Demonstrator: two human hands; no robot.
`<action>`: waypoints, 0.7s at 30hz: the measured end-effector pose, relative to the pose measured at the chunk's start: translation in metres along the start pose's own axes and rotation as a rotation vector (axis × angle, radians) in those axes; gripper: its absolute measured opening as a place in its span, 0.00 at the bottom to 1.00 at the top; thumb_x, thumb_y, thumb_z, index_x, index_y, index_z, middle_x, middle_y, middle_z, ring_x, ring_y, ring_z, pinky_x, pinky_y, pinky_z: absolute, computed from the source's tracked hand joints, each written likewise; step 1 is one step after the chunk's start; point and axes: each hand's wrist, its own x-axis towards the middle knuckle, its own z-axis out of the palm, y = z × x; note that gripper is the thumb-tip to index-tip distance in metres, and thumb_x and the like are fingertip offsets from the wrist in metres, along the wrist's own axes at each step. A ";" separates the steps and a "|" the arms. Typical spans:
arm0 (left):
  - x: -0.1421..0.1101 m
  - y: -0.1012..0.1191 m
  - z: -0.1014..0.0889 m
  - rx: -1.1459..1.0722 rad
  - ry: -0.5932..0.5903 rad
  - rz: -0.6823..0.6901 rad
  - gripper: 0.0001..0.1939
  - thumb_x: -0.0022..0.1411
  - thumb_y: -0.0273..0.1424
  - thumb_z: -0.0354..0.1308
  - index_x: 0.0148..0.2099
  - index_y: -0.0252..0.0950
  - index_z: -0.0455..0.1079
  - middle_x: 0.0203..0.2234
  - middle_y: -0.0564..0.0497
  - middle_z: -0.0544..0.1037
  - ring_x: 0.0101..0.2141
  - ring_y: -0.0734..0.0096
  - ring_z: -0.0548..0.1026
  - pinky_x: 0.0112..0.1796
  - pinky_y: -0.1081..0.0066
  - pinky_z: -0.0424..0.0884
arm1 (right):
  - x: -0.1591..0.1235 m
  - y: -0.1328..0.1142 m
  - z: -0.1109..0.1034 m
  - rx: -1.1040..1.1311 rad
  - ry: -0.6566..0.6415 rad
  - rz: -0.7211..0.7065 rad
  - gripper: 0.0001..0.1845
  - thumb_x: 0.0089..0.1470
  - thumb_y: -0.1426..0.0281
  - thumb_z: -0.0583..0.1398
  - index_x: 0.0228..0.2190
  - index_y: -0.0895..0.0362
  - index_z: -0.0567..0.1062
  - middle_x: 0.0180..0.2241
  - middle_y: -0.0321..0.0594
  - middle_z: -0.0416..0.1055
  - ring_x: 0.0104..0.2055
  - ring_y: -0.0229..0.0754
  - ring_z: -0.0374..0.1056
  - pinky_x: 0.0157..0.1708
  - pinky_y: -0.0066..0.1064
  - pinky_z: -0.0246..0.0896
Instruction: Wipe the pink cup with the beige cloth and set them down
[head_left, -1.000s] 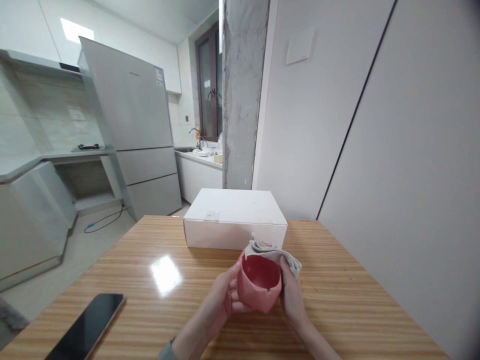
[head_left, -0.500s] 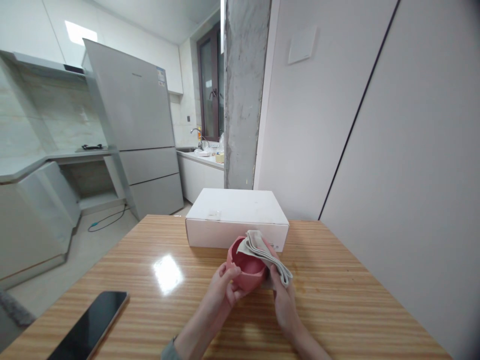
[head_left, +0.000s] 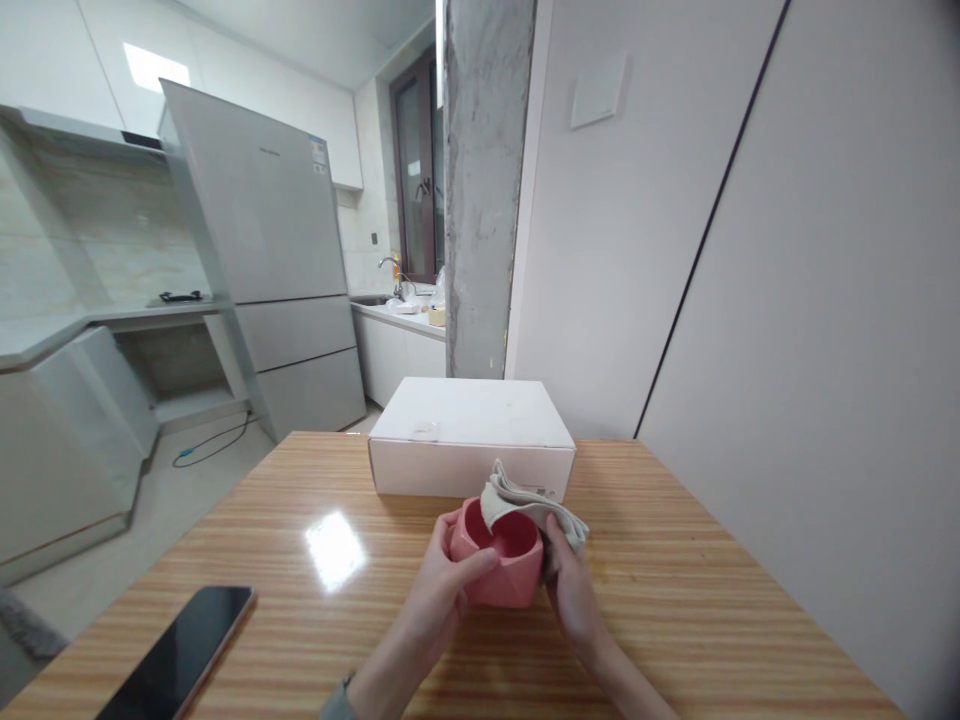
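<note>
Pink faceted pot (head_left: 510,582) at lower centre of frame, left hand (head_left: 439,580) clamped on it. Right hand (head_left: 574,592) pinching folded grey cloth (head_left: 534,508) over its rim. Looks mid-wipe; can't tell how much is left.

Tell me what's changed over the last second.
The pink bowl has shifted left and turned, now less tipped toward the camera. The left hand has changed its grip: its thumb now lies across the bowl's near side. Unchanged: the right hand holds the cloth at the rim; the white box and phone stay put.
</note>
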 end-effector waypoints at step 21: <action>0.011 0.003 -0.013 0.441 0.168 0.140 0.32 0.33 0.30 0.75 0.44 0.33 0.69 0.40 0.39 0.78 0.42 0.52 0.75 0.43 0.62 0.69 | -0.003 -0.011 0.005 0.103 0.055 0.176 0.25 0.44 0.50 0.64 0.38 0.54 0.79 0.41 0.40 0.78 0.51 0.52 0.69 0.54 0.43 0.60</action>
